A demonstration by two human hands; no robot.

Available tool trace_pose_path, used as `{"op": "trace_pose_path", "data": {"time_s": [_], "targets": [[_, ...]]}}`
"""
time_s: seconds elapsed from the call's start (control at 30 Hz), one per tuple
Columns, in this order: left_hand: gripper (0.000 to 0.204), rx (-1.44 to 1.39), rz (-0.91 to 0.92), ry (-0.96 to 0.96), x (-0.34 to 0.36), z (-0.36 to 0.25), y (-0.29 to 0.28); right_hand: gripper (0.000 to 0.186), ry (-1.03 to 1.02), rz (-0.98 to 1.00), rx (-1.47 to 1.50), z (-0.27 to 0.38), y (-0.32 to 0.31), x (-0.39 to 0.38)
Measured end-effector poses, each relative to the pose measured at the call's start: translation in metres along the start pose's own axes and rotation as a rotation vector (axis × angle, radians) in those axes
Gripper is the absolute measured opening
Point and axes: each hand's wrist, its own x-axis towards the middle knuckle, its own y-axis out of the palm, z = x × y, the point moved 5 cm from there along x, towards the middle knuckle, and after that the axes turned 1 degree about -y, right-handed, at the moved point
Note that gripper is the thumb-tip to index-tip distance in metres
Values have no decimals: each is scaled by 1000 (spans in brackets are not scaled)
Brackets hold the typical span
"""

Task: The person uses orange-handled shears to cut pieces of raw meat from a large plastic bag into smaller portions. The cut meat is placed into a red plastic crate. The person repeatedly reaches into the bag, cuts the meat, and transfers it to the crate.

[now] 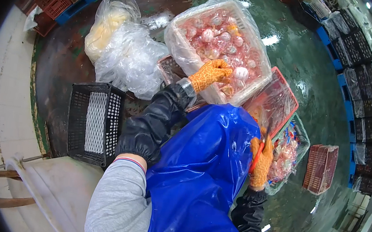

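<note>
A slender red object (258, 157) is gripped in the right gloved hand (261, 167) at near right; farther left, the left gloved hand (209, 76) is curled, its grip unclear, above pale round pieces (207, 36) in a plastic-lined crate (182, 54).

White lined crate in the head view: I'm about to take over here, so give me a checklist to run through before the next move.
1. Left hand over the white crate: ok, above its round wrapped pieces.
2. Left hand carrying nothing: cannot tell; its curled fingers hide what may be inside.
3. Right hand free: not ok, it holds a slim red object.
4. Clear liner draped over the crate's rim: ok.
5. Gloves on both hands: ok, orange and patterned.
6. Right hand steadying the white crate: not ok, it is beside the blue apron.
</note>
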Motion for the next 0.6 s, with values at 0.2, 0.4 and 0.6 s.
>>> {"op": "trace_pose_path", "data": {"time_s": [0.2, 0.4, 0.6], "targets": [[28, -65, 117, 21, -23, -13, 73, 43, -221, -210, 446, 54, -11, 20], [12, 35, 179, -62, -29, 4, 137, 38, -345, -237, -126, 5, -40, 43], [11, 334, 428, -244, -38, 22, 198, 35, 15, -80, 724, -32, -71, 47]]}}
